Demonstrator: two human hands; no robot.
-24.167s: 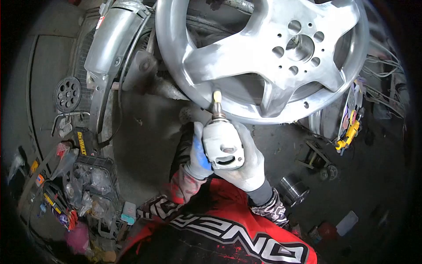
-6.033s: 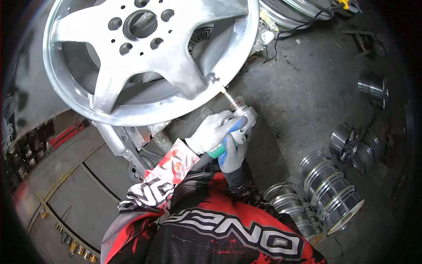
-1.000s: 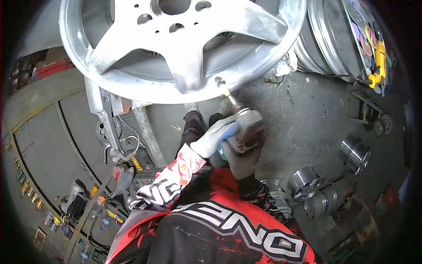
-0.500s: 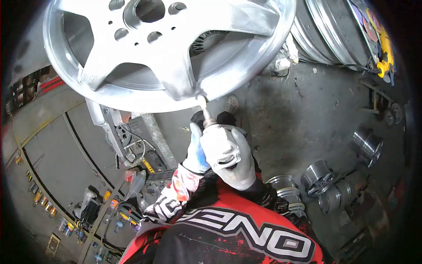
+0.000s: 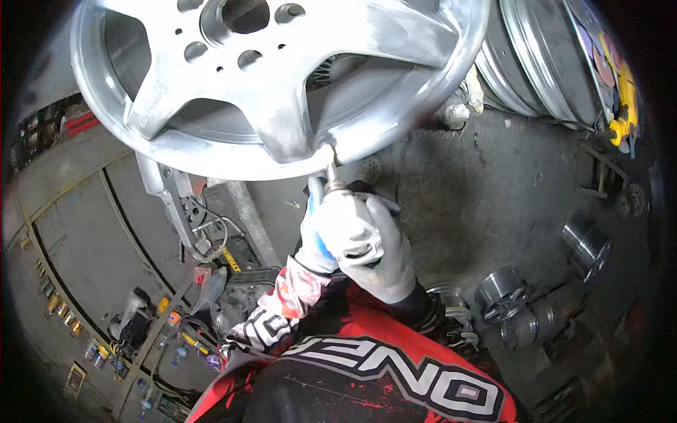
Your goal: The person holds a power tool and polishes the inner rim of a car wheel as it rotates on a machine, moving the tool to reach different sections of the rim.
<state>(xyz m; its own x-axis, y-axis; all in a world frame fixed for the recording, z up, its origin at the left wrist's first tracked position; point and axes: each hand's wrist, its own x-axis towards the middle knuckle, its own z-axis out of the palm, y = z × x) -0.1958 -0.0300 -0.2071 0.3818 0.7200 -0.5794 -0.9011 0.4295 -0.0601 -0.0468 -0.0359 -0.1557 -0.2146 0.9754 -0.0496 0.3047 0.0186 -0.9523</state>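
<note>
A large silver alloy wheel rim [image 5: 278,130] fills the top of the head view, its spokes partly dull and partly bright. Below its near lip, my gloved left hand [image 5: 317,236] and gloved right hand [image 5: 393,257] are both wrapped around a die grinder [image 5: 350,224]. My left hand grips the grinder's left side near the front, and my right hand clasps its body from the right. A small pale rounded bit [image 5: 325,154] at the tool's end meets the lip beside the foot of a spoke. Undersides of the fingers are hidden.
More wheel rims [image 5: 525,56] stand at the upper right beside a yellow tool [image 5: 626,99]. Several loose rims, one of them a shiny barrel [image 5: 501,292], lie on the floor at right. At left are a metal stand [image 5: 168,194], a black case [image 5: 243,285] and scattered bottles and cords.
The grinder's bit has shifted slightly right and up along the lip, both hands still around the tool. The whole view has shifted a little.
</note>
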